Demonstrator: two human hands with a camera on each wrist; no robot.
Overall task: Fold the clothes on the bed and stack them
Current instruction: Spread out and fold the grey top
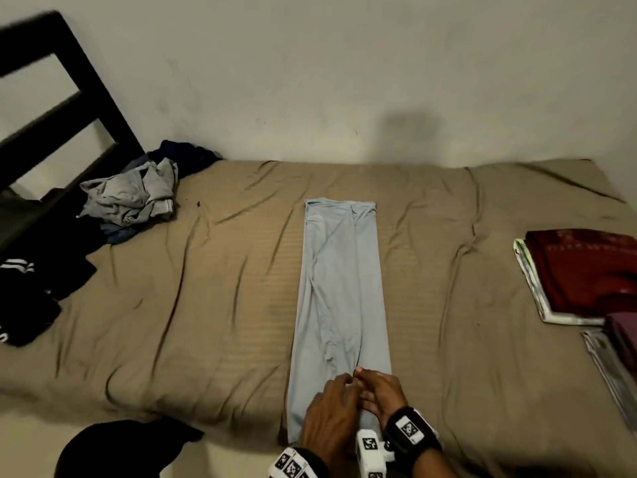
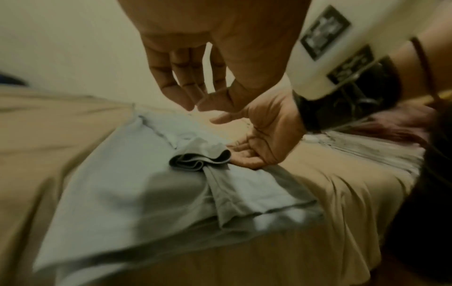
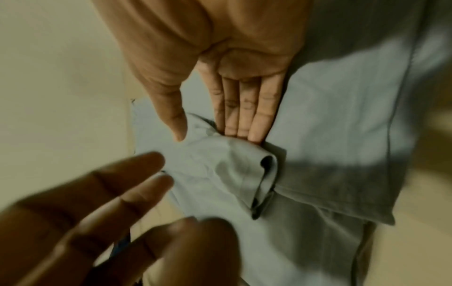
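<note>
A light blue garment (image 1: 341,288) lies folded into a long narrow strip down the middle of the tan bed (image 1: 206,305). Both hands are at its near end. My right hand (image 1: 381,391) has straight fingers (image 3: 244,116) resting on the cloth beside a small raised fold (image 3: 244,168). In the left wrist view that fold (image 2: 200,158) bunches up just left of the right hand (image 2: 264,135). My left hand (image 1: 331,412) hovers over the strip with its fingers (image 2: 186,77) straight and holding nothing. It appears blurred in the right wrist view (image 3: 117,203).
A heap of unfolded grey (image 1: 134,198), dark blue (image 1: 186,153) and black clothes (image 1: 41,270) sits at the bed's far left by a dark headboard (image 1: 51,98). A folded stack topped in red (image 1: 586,270) lies at the right edge. A wall runs behind the bed.
</note>
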